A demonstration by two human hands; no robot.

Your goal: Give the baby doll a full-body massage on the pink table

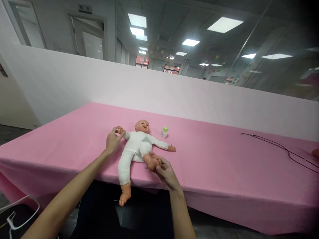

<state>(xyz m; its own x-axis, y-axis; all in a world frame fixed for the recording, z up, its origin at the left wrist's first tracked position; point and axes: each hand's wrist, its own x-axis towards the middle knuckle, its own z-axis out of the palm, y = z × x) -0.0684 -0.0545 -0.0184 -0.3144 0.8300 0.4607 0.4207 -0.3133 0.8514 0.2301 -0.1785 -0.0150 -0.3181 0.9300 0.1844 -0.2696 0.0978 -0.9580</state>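
Note:
A baby doll [137, 146] in a white bodysuit lies on its back on the pink-covered table [211, 159], with a bare plastic head, hands and feet. My left hand [113, 140] is at the doll's arm on the left side of the view, its thumb and fingers around the small plastic hand [120, 130]. My right hand [167, 173] pinches the doll's raised foot [151, 161] above its belly. The doll's other leg [124, 176] hangs over the table's front edge. A small bottle with a green cap [164, 132] stands just right of the doll's head.
A black cable [274, 149] lies across the cloth at the right, and a co-worker's fingertip [315, 153] shows at the right edge. A white cord [20, 212] lies at lower left. A white partition [149, 89] stands behind the table.

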